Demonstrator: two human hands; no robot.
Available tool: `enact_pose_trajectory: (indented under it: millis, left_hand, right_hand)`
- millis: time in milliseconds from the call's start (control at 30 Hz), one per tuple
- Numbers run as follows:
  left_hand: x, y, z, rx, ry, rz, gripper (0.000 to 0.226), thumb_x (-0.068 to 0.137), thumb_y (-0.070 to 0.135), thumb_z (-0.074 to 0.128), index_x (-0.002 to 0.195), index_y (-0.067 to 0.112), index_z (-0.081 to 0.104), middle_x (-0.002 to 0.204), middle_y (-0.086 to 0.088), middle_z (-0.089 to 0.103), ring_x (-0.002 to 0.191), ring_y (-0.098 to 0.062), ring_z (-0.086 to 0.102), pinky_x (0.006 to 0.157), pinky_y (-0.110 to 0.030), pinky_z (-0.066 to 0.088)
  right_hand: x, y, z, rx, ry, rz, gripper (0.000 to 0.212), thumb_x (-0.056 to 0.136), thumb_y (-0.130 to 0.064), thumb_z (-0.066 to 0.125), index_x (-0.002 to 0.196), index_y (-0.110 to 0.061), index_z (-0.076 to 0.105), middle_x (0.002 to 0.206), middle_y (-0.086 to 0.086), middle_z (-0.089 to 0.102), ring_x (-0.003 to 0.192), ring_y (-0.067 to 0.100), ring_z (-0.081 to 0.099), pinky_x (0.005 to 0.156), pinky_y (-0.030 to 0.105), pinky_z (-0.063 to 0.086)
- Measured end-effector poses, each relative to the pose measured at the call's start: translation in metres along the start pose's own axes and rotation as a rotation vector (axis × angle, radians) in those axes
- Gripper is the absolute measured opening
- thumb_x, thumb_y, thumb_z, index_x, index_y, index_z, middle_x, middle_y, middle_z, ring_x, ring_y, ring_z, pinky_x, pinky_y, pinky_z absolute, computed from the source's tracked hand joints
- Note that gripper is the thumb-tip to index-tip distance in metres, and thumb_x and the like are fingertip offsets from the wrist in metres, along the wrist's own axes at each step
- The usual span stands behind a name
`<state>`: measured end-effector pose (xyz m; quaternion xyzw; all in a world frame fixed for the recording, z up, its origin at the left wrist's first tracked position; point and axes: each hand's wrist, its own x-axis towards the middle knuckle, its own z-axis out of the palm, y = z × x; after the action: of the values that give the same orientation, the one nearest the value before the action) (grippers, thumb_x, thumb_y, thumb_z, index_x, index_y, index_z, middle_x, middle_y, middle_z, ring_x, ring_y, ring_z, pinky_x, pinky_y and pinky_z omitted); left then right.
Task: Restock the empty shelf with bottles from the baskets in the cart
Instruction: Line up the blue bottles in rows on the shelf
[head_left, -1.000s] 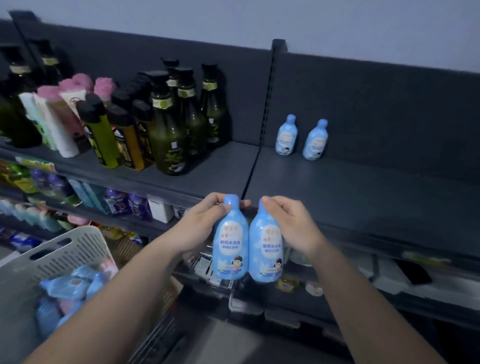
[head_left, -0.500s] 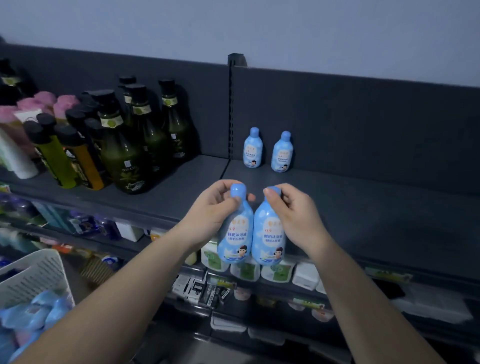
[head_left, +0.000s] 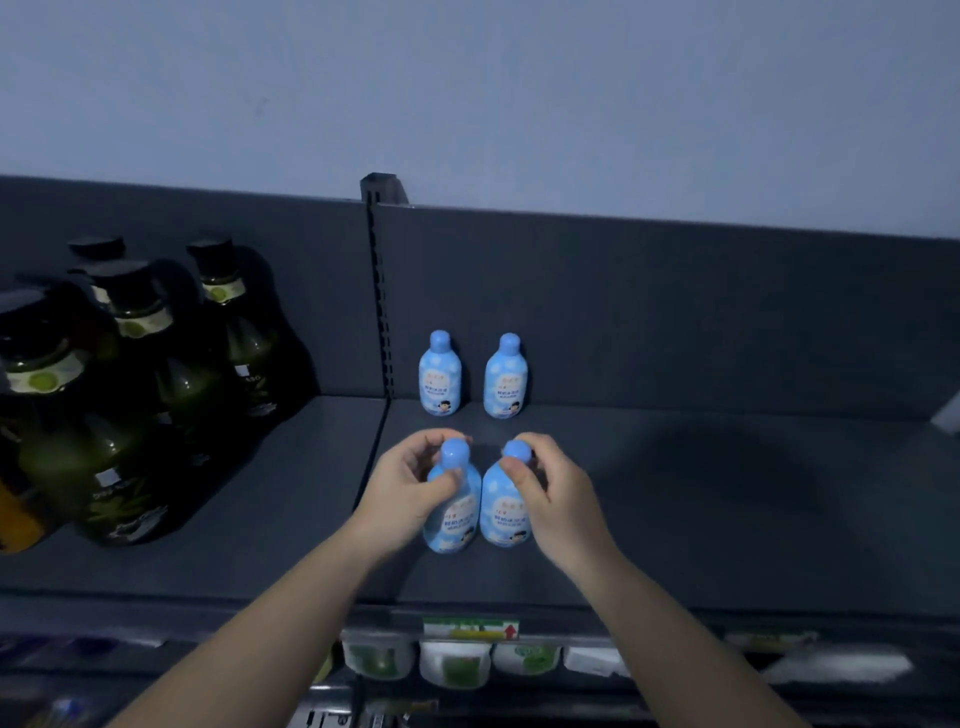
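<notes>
- Left hand (head_left: 410, 493) grips one blue bottle (head_left: 453, 522) at the neck, fingers curled under its cap.
- Right hand (head_left: 556, 499) pinches a second blue bottle (head_left: 505, 517), touching the first, both upright on the shelf (head_left: 701, 519).
- Two matching bottles (head_left: 439, 376) stand behind.
- Dark green bottles (head_left: 130, 415) crowd the left.

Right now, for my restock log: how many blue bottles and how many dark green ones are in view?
blue bottles: 4 (two standing at the back, one in the left hand, one in the right hand)
dark green bottles: 4
Total: 8
</notes>
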<state>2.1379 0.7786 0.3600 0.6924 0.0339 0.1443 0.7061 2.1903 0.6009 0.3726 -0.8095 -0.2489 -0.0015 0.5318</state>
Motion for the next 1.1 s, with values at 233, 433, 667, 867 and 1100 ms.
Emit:
enact_pose_trajectory:
  millis: [233, 433, 667, 867, 1100]
  left_hand:
    - [0.024, -0.01, -0.025, 0.334, -0.041, 0.177, 0.029, 0.07, 0.036, 0.074, 0.096, 0.031, 0.063, 0.106, 0.011, 0.062, 0.103, -0.013, 0.06, 0.091, -0.023, 0.046]
    - [0.053, -0.005, -0.048, 0.368, -0.091, 0.132, 0.033, 0.071, 0.019, 0.087, 0.099, 0.029, 0.071, 0.098, 0.008, 0.064, 0.094, -0.009, 0.064, 0.09, -0.028, 0.052]
    - [0.096, -0.003, -0.06, 0.395, -0.054, 0.125, 0.036, 0.074, 0.017, 0.085, 0.104, 0.026, 0.067, 0.102, 0.008, 0.071, 0.099, -0.007, 0.066, 0.092, -0.031, 0.053]
    - [0.119, -0.007, -0.066, 0.331, -0.039, 0.155, 0.036, 0.076, 0.011, 0.082, 0.103, 0.023, 0.061, 0.098, 0.007, 0.067, 0.092, -0.01, 0.065, 0.085, -0.026, 0.052]
    - [0.124, -0.013, -0.059, 0.401, -0.05, 0.222, 0.038, 0.08, 0.013, 0.079, 0.108, 0.026, 0.057, 0.108, 0.017, 0.064, 0.106, -0.002, 0.06, 0.09, -0.021, 0.049]
  right_hand:
    - [0.023, 0.011, 0.013, -0.112, -0.003, -0.098, 0.021, 0.087, -0.022, 0.072, 0.099, -0.029, 0.056, 0.104, -0.008, 0.055, 0.102, 0.002, 0.054, 0.085, 0.008, 0.037]
    - [0.045, 0.02, 0.018, -0.126, 0.046, -0.053, 0.024, 0.085, -0.029, 0.073, 0.104, -0.037, 0.06, 0.103, -0.02, 0.059, 0.103, 0.007, 0.054, 0.089, 0.022, 0.043]
    - [0.077, 0.023, 0.023, -0.085, 0.126, 0.041, 0.025, 0.086, -0.035, 0.07, 0.108, -0.03, 0.06, 0.107, -0.014, 0.063, 0.105, 0.007, 0.057, 0.089, 0.03, 0.048]
    - [0.101, 0.031, 0.026, -0.154, 0.194, 0.031, 0.022, 0.088, -0.03, 0.068, 0.106, -0.018, 0.061, 0.102, -0.005, 0.06, 0.099, 0.012, 0.058, 0.087, 0.038, 0.05]
    - [0.115, 0.034, 0.027, -0.129, 0.197, 0.033, 0.021, 0.09, -0.027, 0.067, 0.107, -0.018, 0.061, 0.104, -0.007, 0.059, 0.1, 0.009, 0.057, 0.086, 0.029, 0.046]
